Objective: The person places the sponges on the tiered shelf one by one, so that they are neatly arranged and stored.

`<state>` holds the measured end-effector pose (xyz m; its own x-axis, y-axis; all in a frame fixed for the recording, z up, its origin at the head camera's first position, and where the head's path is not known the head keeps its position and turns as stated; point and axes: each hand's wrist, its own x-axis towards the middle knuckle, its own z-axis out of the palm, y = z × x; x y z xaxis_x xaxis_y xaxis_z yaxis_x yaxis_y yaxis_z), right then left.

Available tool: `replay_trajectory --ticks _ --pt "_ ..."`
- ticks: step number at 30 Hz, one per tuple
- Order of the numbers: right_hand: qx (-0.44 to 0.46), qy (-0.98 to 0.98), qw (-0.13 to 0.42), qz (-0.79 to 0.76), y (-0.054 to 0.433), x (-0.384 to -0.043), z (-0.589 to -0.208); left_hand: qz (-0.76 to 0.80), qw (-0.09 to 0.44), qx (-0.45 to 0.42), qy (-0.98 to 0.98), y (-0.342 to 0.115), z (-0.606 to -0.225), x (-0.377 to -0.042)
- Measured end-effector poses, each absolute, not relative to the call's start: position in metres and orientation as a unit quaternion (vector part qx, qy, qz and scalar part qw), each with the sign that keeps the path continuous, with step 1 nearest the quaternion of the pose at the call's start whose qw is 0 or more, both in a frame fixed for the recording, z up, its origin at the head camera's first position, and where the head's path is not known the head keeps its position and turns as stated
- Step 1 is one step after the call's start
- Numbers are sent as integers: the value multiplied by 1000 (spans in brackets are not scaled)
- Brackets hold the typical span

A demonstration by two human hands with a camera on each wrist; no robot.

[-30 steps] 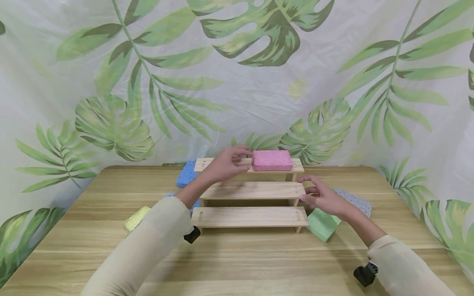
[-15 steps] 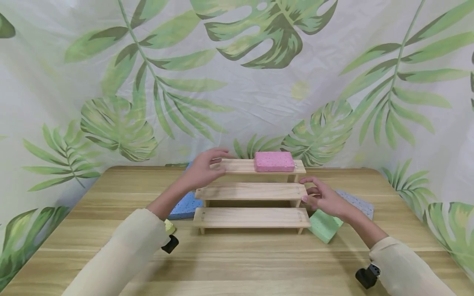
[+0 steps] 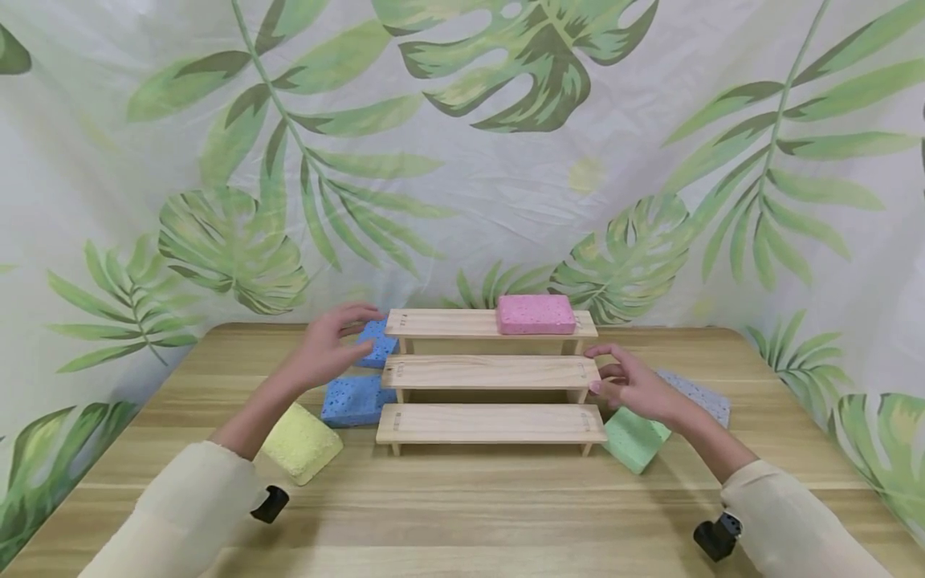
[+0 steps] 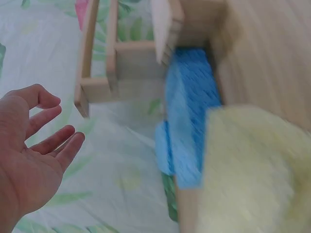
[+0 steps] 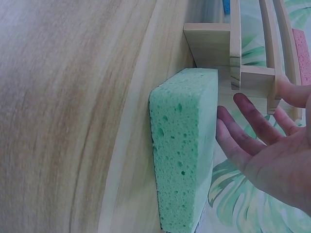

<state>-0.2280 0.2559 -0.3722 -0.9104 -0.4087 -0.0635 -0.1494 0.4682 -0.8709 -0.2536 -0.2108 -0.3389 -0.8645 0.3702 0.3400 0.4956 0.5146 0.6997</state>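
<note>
A three-tier wooden display rack (image 3: 491, 372) stands on the table, with a pink sponge (image 3: 536, 314) lying on the right part of its top tier. My right hand (image 3: 639, 389) holds the right end of the middle tier between thumb and index finger. The other fingers (image 5: 255, 121) reach past the end of the rack, above a green sponge (image 5: 182, 150). My left hand (image 3: 325, 349) is in the air left of the rack, fingers loosely bent and holding nothing. It overlaps the rear blue sponge (image 3: 379, 343) in the head view.
A second blue sponge (image 3: 356, 400) sits against the rack's left side, with a yellow sponge (image 3: 302, 444) in front of it, under my left forearm. Right of the rack, a grey-blue sponge (image 3: 697, 397) lies behind the green one. A leaf-print cloth (image 3: 506, 201) hangs behind the table.
My left hand has moved left, away from the pink sponge and off the rack, uncovering the yellow and blue sponges. My right hand stays at the middle tier's end.
</note>
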Motion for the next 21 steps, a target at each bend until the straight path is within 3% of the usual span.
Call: replay_trajectory --ticks 21 --pt "-165 845 132 -491 256 -230 -374 -292 19 -228 -929 -240 -383 -273"
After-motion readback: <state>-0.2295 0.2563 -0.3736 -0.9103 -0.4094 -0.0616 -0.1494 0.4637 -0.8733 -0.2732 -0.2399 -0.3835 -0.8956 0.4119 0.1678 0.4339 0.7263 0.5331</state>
